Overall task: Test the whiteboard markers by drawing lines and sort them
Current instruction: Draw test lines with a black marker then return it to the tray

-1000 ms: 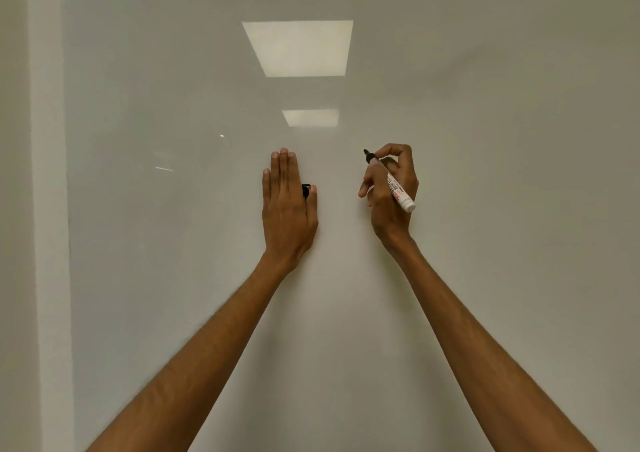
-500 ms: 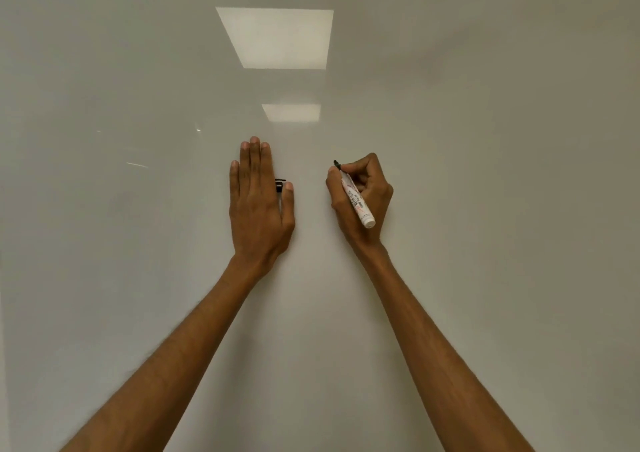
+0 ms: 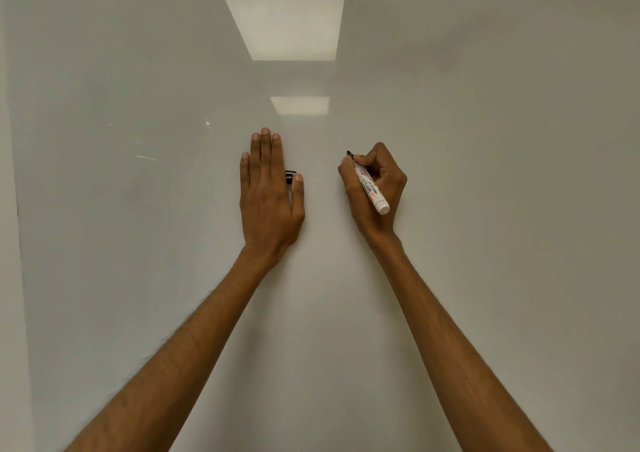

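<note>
A: Where is the marker found, and how is it held?

B: It is gripped in the right hand, with thumb and fingers curled round the barrel close to the dark tip. The tip is pointed up and to the left at the whiteboard. Whether the board is actually touched cannot be told, and no drawn line is seen.

A: And the left hand?

B: It is laid flat against the board, fingers straight and together. A small black cap, judged to be the marker's, is nipped between the thumb and the side of the forefinger.

A: How is the marker expected to handle?

B: It is judged to be light and stiff: a hollow plastic barrel, smooth and perhaps a little slippery where the printed label is wrapped. Little force should be needed. The felt tip is the only delicate part, so it is best pressed lightly, lest it be crushed or pushed in.

A: Where should hold be taken?

B: Close to the tip, as is done here, so that the stroke is well steered. For capping, the barrel is better held at its middle and the cap by its sides. The cap is small and easily dropped, so a firm pinch is advised.
</note>
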